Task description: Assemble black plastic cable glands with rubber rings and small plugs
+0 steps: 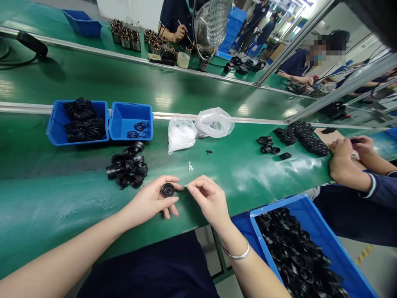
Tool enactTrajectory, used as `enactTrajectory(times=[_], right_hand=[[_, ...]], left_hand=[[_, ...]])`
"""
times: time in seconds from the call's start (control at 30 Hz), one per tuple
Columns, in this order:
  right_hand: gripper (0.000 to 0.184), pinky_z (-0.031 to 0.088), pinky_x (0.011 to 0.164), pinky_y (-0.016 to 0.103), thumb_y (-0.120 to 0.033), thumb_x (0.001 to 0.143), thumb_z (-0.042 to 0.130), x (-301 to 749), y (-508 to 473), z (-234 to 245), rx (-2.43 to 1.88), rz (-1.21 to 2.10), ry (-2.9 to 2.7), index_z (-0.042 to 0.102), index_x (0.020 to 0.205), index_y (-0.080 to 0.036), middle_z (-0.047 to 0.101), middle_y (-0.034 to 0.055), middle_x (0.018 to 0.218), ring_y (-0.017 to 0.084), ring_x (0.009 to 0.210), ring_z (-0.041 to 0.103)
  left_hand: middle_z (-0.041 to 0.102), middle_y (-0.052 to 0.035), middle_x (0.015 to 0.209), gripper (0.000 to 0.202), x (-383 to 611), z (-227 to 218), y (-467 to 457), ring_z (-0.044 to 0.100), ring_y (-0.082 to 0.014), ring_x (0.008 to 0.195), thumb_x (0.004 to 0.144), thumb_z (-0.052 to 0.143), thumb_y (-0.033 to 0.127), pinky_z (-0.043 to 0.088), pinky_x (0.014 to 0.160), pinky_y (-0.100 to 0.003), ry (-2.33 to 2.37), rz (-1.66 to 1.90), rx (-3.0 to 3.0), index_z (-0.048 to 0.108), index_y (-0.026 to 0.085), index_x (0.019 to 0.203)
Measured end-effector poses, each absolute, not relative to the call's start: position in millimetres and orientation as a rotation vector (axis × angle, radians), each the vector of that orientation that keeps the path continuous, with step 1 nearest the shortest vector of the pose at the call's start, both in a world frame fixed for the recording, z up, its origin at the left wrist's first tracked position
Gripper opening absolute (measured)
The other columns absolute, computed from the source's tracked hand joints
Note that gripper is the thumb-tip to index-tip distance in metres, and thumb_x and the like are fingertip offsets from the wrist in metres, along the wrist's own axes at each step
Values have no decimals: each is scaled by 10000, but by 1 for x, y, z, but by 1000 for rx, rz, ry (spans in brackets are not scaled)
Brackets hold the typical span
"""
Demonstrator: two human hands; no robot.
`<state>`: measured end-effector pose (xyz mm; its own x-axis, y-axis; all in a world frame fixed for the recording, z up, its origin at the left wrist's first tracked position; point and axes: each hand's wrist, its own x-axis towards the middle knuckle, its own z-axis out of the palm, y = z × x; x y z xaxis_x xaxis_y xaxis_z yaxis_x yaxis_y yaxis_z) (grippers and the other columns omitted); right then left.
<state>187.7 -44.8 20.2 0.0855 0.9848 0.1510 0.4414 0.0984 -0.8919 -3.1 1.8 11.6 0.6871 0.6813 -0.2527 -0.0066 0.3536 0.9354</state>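
My left hand (pixel 155 198) grips a small round black plastic part (pixel 167 190) between thumb and fingers, just above the green table (pixel 62 190). My right hand (pixel 207 198) is pinched beside it, fingertips holding something tiny and pale at the part's right edge. A cluster of similar black parts (pixel 128 164) lies to the left of my hands. A few tiny white pieces (pixel 190 167) sit on the table just beyond them.
Two blue bins stand at the back left, one full of black rings (pixel 82 120), one nearly bare (pixel 132 121). Two plastic bags (pixel 198 128) lie centre. A large blue crate of black parts (pixel 304 248) sits lower right. Another person's hands (pixel 347 159) work by more black parts (pixel 300 134).
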Motion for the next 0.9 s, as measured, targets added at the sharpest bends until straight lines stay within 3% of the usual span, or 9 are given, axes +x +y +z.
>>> enactTrajectory(times=[0.13, 0.23, 0.3, 0.4, 0.53, 0.7, 0.9], right_hand=[[93, 444, 627, 262, -191, 893, 555, 168, -54, 21, -1411, 565, -1702, 629, 838, -188, 572, 12, 724, 127, 682, 524], [85, 481, 697, 295, -141, 895, 533, 161, -55, 13, -1383, 353, -1853, 609, 910, -176, 595, 43, 789, 149, 761, 551], [104, 494, 730, 313, -122, 892, 531, 160, -55, 7, -1390, 223, -1941, 599, 958, -164, 605, 65, 838, 161, 800, 557], [138, 507, 744, 316, -106, 881, 544, 160, -55, 2, -1375, 86, -2042, 589, 1003, -151, 608, 81, 856, 176, 830, 568], [161, 505, 674, 309, -106, 872, 560, 159, -57, 3, -1357, -81, -2149, 585, 1026, -147, 608, 81, 822, 186, 769, 561], [138, 483, 615, 320, -95, 853, 586, 157, -56, 4, -1318, -228, -2271, 605, 989, -114, 604, 83, 766, 187, 694, 521], [143, 484, 607, 309, -99, 849, 599, 158, -55, 3, -1321, -243, -2249, 614, 991, -109, 616, 82, 775, 178, 687, 516]], left_hand=[[608, -53, 1073, 371, -3, 3, -2, 681, -179, 806, 827, 607, 254, 559, 712, -317, 752, 522, 1281, 475, 219, 1173], [615, 2, 853, 362, -6, 4, -4, 603, -128, 644, 840, 564, 239, 500, 583, -242, 839, 493, 1540, 506, 231, 1198], [598, 14, 807, 390, -7, 6, -4, 513, -97, 528, 843, 542, 222, 442, 505, -221, 895, 471, 1700, 505, 236, 1231], [619, -29, 967, 431, -8, 7, -5, 514, -92, 540, 843, 524, 197, 458, 529, -231, 928, 474, 1835, 498, 239, 1270], [598, -80, 1183, 460, -8, 4, -5, 614, -136, 715, 850, 493, 165, 525, 708, -288, 952, 495, 1918, 486, 231, 1305], [582, -89, 1270, 486, -8, -2, -5, 613, -202, 1030, 855, 467, 133, 505, 905, -339, 946, 514, 1970, 469, 206, 1336], [562, -84, 1318, 492, -7, -3, -5, 581, -209, 1129, 872, 457, 150, 499, 955, -343, 935, 502, 1980, 451, 206, 1361]])
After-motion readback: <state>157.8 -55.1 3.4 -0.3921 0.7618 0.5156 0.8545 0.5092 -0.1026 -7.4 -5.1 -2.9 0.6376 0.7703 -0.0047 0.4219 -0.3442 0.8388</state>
